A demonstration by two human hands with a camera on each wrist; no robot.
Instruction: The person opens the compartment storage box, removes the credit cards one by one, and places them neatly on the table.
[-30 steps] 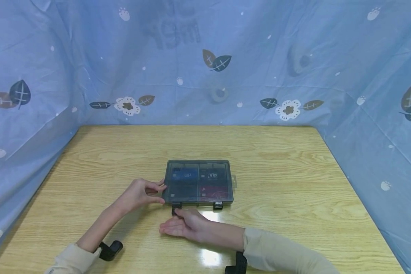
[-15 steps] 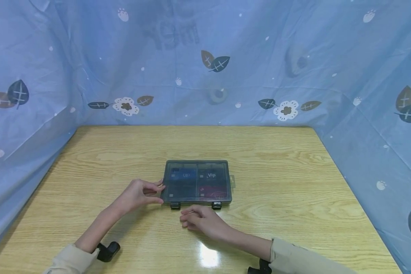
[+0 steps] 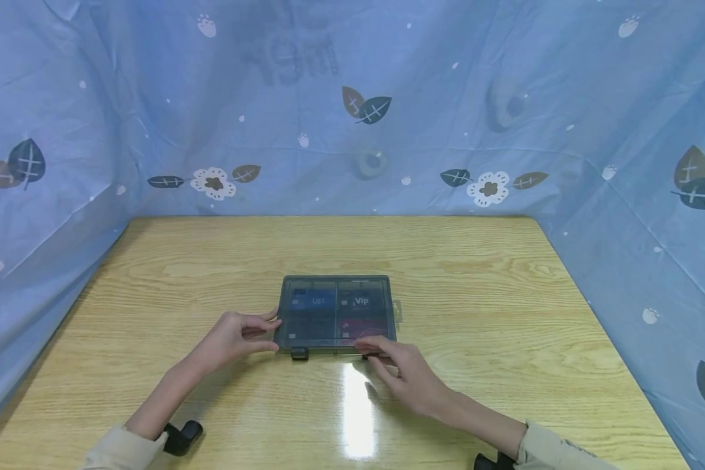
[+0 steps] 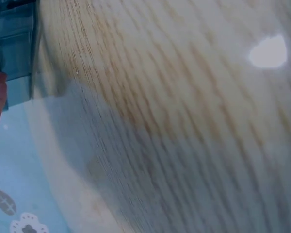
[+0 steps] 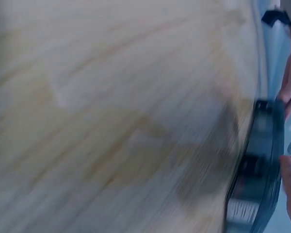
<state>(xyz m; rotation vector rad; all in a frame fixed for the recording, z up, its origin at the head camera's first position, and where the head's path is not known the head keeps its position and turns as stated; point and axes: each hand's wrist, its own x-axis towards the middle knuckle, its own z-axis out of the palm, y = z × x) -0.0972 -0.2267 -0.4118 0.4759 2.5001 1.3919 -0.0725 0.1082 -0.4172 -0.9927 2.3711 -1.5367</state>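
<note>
A flat, dark translucent compartment box (image 3: 310, 329) lies on the table with its lid down. Cards show through the lid, two marked VIP. My left hand (image 3: 226, 336) holds the box's left side between thumb and fingers. At the front edge, the left latch (image 3: 299, 353) sits up against the box. My right hand (image 3: 408, 375) is at the right end of that edge, fingertips over the lid's rim and thumb lower down. It mostly hides the right latch (image 5: 252, 166) in the head view; in the right wrist view a fingertip (image 5: 287, 167) meets the rim beside it.
The wood-grain table (image 3: 482, 281) carries the box near its middle. A blue patterned cloth (image 3: 305, 150) stands behind and along both sides. A clear hanging tab (image 3: 397, 312) juts from the box's right side. Black cameras are strapped to both wrists.
The left latch hung down under my right hand and is now folded up against the box. My right hand has moved right to the other latch. The left hand keeps its place.
</note>
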